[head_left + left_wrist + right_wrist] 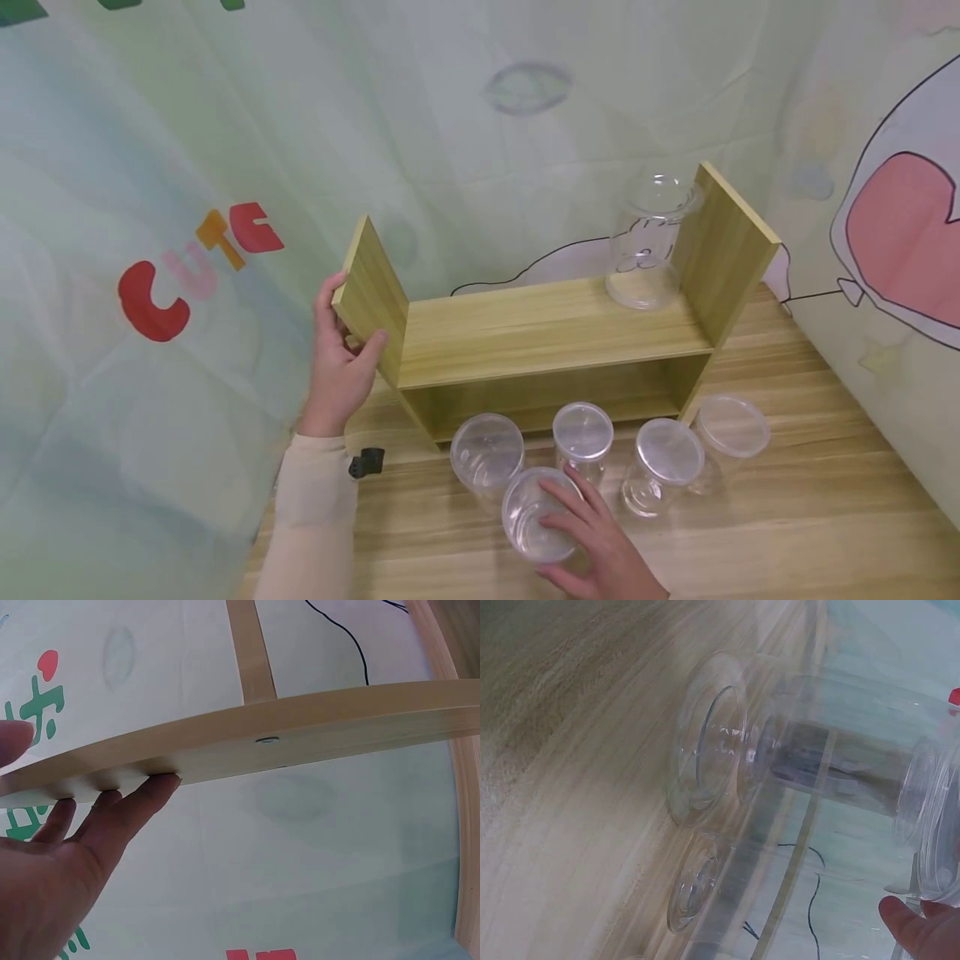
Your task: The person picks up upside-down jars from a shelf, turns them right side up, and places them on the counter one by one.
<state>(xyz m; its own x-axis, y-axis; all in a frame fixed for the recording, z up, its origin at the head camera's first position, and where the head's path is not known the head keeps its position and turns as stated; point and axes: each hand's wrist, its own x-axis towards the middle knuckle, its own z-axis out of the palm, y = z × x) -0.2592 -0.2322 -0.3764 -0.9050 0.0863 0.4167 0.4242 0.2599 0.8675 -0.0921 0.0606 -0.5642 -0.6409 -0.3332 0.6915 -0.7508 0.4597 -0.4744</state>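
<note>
Left hand grips the left upright of the wooden shelf, thumb on the inner face, fingers flat on the outer. Right hand cups the lid of the nearest clear jar, fingers curled over it, standing on the desk before the shelf. Jar likely light, rigid, slick: hold round the rim, not the smooth wall.
</note>
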